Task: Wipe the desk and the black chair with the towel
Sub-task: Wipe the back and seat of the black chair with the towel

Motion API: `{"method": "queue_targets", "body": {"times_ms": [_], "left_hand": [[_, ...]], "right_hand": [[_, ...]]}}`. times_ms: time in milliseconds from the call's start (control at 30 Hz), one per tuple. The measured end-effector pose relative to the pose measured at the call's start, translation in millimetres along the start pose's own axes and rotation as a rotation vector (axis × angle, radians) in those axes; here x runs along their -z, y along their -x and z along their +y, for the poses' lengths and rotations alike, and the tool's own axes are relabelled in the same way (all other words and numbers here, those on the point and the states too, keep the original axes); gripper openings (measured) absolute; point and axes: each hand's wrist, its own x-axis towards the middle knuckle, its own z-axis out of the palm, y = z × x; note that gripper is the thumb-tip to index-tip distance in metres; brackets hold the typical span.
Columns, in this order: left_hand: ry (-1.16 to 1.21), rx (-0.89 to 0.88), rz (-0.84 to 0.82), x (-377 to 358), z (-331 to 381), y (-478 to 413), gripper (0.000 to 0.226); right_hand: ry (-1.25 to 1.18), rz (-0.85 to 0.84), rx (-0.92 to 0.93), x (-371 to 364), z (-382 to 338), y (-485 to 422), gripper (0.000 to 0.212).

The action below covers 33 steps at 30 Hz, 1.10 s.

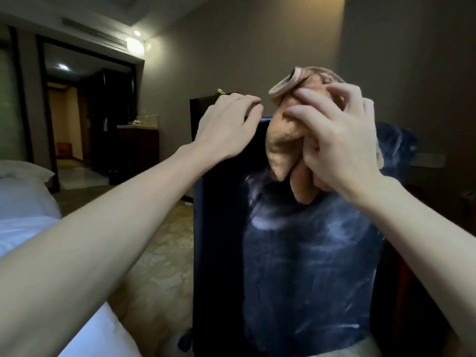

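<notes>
You're clutching the bunched tan towel (283, 143) in your right hand (340, 145), fingers curled tight round it, at the top edge of the streaked back of the black chair (309, 266), while your left hand (226, 124) is gripping its top-left corner.

I see a dim room: beige walls (244, 47), a white bed (23, 202) at left, patterned floor (164, 253), a dark doorway (77, 112) under ceiling spotlights (137, 33).

A bed (23, 202) with white linen is seen at the left; patterned carpet (164, 240) is spread beside it; beyond, a dark-framed doorway (87, 112) is lit by ceiling lights (135, 43).
</notes>
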Motion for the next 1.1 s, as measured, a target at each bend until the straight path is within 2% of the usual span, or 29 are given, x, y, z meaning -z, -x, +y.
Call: {"method": "queue_targets", "body": {"times_ms": [67, 133, 233, 300, 367, 467, 567, 633, 733, 800, 867, 933, 1000, 1100], "left_hand": [[-0.132, 0.012, -0.023, -9.9, 9.7, -4.9, 0.041], [-0.259, 0.025, 0.066, -20.3, 14.8, -1.2, 0.043], [-0.198, 0.045, 0.210, -28.5, 16.8, 5.9, 0.041], [-0.169, 0.066, 0.193, -27.6, 16.3, 6.0, 0.045], [-0.158, 0.105, 0.161, -23.8, 18.1, 5.2, 0.051], [-0.011, 0.238, 0.077, -12.3, 29.7, 4.4, 0.056], [0.299, 0.377, -0.008, -1.7, 38.5, 3.8, 0.076], [0.393, 0.408, -0.024, 2.8, 38.2, 3.8, 0.088], [0.485, 0.389, -0.066, 2.5, 26.0, 5.7, 0.097], [0.518, 0.349, -0.042, -2.8, 22.9, 7.2, 0.094], [0.530, 0.307, 0.055, -11.7, 23.9, 8.9, 0.080], [0.553, 0.283, 0.139, -18.4, 22.0, 9.0, 0.078], [0.630, 0.288, 0.134, -21.9, 11.6, 7.0, 0.093], [0.686, 0.258, 0.044, -17.1, -8.1, 4.9, 0.083]], "right_hand": [[-0.014, -0.058, -0.086, -7.3, 8.2, -0.8, 0.044], [-0.041, -0.102, -0.130, -19.2, 12.0, 3.9, 0.047], [-0.042, -0.210, -0.167, -37.5, 6.6, 10.7, 0.053], [-0.050, -0.225, -0.219, -44.1, -2.5, 12.7, 0.056], [-0.073, -0.173, -0.224, -45.8, -11.0, 16.2, 0.055], [-0.085, -0.089, -0.259, -43.9, -20.5, 24.8, 0.049], [-0.081, -0.158, -0.408, -47.6, -53.5, 34.8, 0.055], [-0.131, -0.257, -0.335, -56.3, -82.3, 47.6, 0.057], [-0.207, -0.349, -0.132, -62.7, -101.0, 64.9, 0.041], [-0.213, -0.268, -0.098, -58.0, -91.8, 60.6, 0.030], [-0.195, -0.119, -0.084, -52.5, -78.7, 45.6, 0.020], [-0.182, 0.015, -0.087, -49.7, -62.2, 28.5, 0.018], [-0.106, 0.044, -0.034, -50.8, -44.6, 20.8, 0.018], [-0.006, 0.024, 0.046, -56.3, -8.2, 34.2, 0.017]]}}
